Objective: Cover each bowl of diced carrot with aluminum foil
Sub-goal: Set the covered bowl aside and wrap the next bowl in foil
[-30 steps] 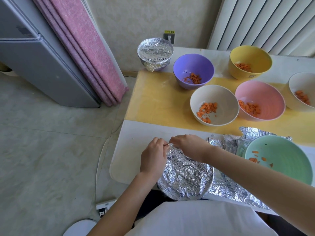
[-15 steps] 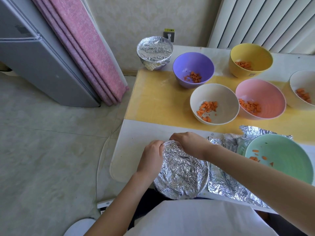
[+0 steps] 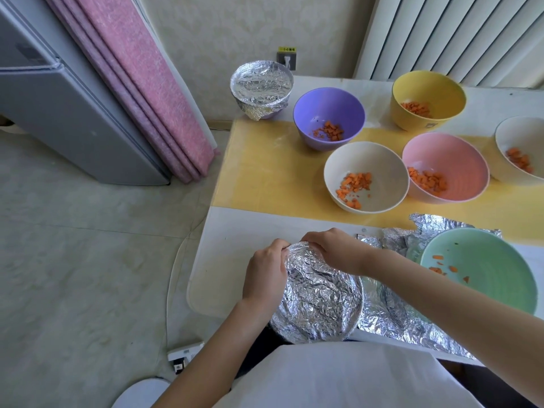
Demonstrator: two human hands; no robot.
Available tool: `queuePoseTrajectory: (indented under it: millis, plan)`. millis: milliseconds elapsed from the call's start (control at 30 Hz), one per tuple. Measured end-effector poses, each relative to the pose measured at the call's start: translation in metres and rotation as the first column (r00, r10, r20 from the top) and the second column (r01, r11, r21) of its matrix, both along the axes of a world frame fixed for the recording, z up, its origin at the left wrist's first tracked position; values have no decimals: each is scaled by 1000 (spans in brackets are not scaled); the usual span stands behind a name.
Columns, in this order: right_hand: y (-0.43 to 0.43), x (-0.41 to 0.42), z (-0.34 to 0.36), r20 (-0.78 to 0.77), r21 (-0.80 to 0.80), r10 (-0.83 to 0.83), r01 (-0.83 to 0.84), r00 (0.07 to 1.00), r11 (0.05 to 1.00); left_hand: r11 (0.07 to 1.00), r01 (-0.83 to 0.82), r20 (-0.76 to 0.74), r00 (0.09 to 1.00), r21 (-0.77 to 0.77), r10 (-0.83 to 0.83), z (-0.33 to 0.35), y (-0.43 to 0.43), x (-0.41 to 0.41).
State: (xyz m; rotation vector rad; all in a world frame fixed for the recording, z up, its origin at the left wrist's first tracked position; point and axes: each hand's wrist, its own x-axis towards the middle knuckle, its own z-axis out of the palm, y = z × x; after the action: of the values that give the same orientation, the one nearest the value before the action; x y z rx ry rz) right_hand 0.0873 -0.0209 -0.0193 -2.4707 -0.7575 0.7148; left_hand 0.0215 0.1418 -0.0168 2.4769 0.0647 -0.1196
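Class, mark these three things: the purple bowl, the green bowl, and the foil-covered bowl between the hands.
Purple bowl (image 3: pixel 329 108), head view, on its bare inner wall.
Green bowl (image 3: pixel 488 266), head view, on its inner wall.
Foil-covered bowl (image 3: pixel 321 301), head view, on the middle of its foil top.

Foil-covered bowl (image 3: pixel 318 298) right in front of me, all crinkly. 2nd covered bowl (image 3: pixel 262 85) far-left; 6 open bowls (image 3: pixel 382 166) w/ carrot (image 3: pixel 354 185).
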Motion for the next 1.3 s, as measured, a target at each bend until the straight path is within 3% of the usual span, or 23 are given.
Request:
queuePoseTrajectory:
  millis: [200,367,467,767,933,1067,1300]
  plan:
    - [9,2,7,33,18,36,-37,999,999,1000,-11,47,999,-27,12,2,-2,-1]
    - [17,2,13,76,-194,113,-97,991,976,999,-14,23,1000,-31,15,-3,0,0]
    - [23,4,12,45,-230,134,-120,990,966,1000,-6,30,1000,-26,7,-4,-1,2]
    - [26,1,6,107,-186,150,-128,983,974,1000,-17,30,999,-13,18,-4,-3,-1]
    - [16,2,6,5,65,45,-45,999,997,1000,-11,62,998,5,11,-1,1,-2]
    - [9,-5,0,99,103,-58,47,993,994,1000,-26,73,997,-11,27,-2,1,-5]
    - [2,-7,-4,199,114,-25,2,980,993,992,-24,111,993,-126,38,-4,-10,-5]
